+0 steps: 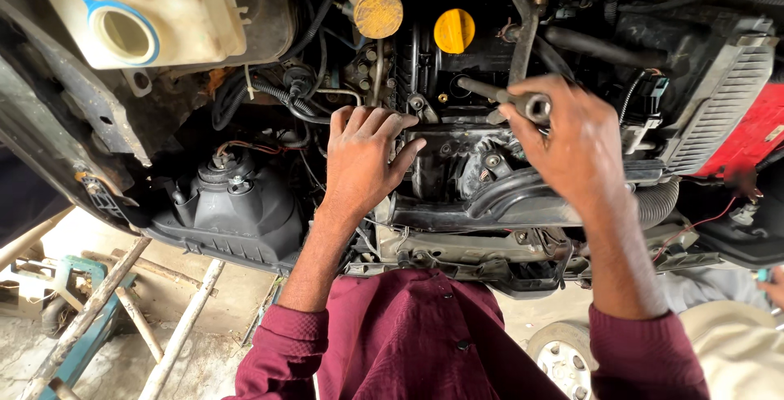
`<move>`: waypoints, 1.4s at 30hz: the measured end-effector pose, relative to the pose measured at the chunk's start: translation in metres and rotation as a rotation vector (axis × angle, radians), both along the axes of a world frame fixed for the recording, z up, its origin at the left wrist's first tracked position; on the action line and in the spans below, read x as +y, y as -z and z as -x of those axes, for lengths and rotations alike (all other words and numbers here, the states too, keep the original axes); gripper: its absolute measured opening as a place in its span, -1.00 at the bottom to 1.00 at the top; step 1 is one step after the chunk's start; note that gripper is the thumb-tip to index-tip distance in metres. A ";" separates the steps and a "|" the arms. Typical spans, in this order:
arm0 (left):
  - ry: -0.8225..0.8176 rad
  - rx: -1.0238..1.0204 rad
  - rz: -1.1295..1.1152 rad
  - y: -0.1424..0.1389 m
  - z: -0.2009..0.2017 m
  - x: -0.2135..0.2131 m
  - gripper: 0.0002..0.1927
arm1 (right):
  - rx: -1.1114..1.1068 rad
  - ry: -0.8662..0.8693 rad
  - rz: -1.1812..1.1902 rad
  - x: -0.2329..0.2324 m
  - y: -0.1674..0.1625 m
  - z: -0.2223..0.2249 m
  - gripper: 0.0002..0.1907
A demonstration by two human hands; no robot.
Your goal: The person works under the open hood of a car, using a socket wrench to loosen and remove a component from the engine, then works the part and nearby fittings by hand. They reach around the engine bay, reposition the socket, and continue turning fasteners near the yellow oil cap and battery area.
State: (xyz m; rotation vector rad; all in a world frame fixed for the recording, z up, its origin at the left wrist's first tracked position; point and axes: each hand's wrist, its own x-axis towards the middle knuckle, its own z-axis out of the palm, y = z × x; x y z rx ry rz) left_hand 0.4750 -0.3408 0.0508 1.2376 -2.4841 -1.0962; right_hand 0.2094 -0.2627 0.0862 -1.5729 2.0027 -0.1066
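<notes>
I lean over a car's open engine bay point(457, 171). My left hand point(363, 159) lies flat on the dark engine parts near the middle, fingers spread and holding nothing. My right hand point(567, 143) is closed around a metal socket wrench point(523, 104), whose round socket end sticks out above my fingers, with the shaft pointing left toward the engine top. Just above the tool sits a yellow oil filler cap point(454, 31). A second, dirty yellow cap point(378, 13) tops a small reservoir to its left.
A white coolant tank with a blue-ringed opening point(122, 32) sits at upper left. The black headlamp housing point(237, 204) is below it. A radiator edge and red bodywork point(739, 114) are at right. Wooden poles point(90, 310) and a wheel point(563, 359) lie on the ground below.
</notes>
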 end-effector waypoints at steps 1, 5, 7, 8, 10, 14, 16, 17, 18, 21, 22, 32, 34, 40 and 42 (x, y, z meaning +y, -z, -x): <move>-0.001 0.005 -0.005 -0.001 0.001 0.000 -0.68 | -0.022 -0.018 -0.019 -0.007 -0.005 0.003 -0.71; 0.008 0.013 -0.024 -0.005 0.005 -0.002 -0.68 | -0.071 -0.232 0.020 -0.035 -0.022 0.010 -0.73; 0.022 0.014 -0.025 -0.006 0.008 -0.005 -0.68 | -0.059 -0.260 -0.033 -0.043 -0.027 0.008 -0.69; 0.028 0.014 -0.022 -0.007 0.010 -0.005 -0.67 | 0.003 -0.335 0.010 -0.045 -0.028 0.006 -0.71; 0.036 0.029 -0.028 -0.007 0.016 -0.006 -0.64 | 0.132 -0.484 0.094 -0.045 -0.027 -0.001 -0.73; 0.040 0.088 -0.112 -0.001 0.038 -0.005 -0.51 | 0.354 -0.473 0.060 -0.029 -0.024 -0.024 -0.63; 0.051 0.126 -0.138 0.004 0.049 -0.003 -0.47 | 0.359 -0.371 0.009 -0.020 -0.025 -0.031 -0.61; 0.063 0.149 -0.134 0.007 0.054 -0.003 -0.46 | 0.409 -0.353 -0.039 -0.016 -0.027 -0.033 -0.58; 0.072 0.171 -0.129 0.010 0.059 -0.002 -0.45 | 0.459 -0.336 -0.085 -0.013 -0.029 -0.036 -0.54; 0.086 0.219 -0.098 0.021 0.071 0.000 -0.43 | 0.531 -0.325 -0.125 -0.008 -0.039 -0.038 -0.50; 0.088 0.216 -0.108 0.025 0.075 0.001 -0.48 | 0.540 -0.324 -0.124 -0.008 -0.043 -0.038 -0.50; 0.156 0.190 -0.192 0.042 0.086 -0.002 -0.66 | 0.212 -0.230 0.030 -0.013 -0.049 -0.025 -0.63; 0.161 0.209 -0.226 0.038 0.084 -0.006 -0.63 | 0.328 -0.205 -0.021 -0.017 -0.041 -0.027 -0.57; 0.195 0.229 -0.320 0.017 0.083 -0.021 -0.64 | 0.380 -0.380 0.288 -0.012 -0.051 -0.027 -0.57; 0.230 0.307 -0.320 0.013 0.083 -0.025 -0.65 | 0.413 -0.426 0.174 -0.010 -0.051 -0.023 -0.62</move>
